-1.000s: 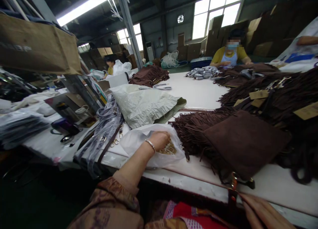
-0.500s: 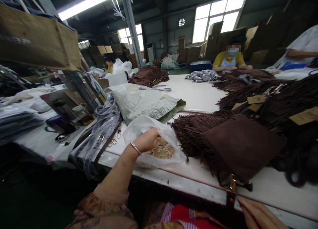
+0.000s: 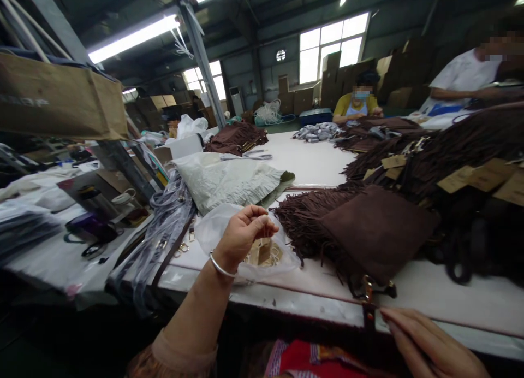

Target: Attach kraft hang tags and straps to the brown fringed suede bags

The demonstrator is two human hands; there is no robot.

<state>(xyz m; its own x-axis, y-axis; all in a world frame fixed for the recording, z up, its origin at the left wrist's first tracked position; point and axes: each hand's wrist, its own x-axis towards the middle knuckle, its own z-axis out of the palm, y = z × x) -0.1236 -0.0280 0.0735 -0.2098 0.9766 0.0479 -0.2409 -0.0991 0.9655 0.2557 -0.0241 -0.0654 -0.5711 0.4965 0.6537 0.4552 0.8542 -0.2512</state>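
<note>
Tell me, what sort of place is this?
Most likely a bag workshop or factory: brown fringed bags are heaped on the white table, cardboard boxes are stacked at the back, and a person in yellow is across the table.

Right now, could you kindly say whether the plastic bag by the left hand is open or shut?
Open: brown tags and white strings show uncovered inside the plastic bag.

"What's the fringed pouch [image 3: 380, 230] right of centre like?"
"Matt, suede-like brown cloth, with a shiny gold-toned metal clasp [image 3: 368, 289]."
"And the tags [image 3: 262, 252] near the middle?"
"Dull brown card, inside a thin, translucent plastic bag [image 3: 215, 228]."
"The bangle [image 3: 221, 269]?"
"Smooth, polished metal."
</note>
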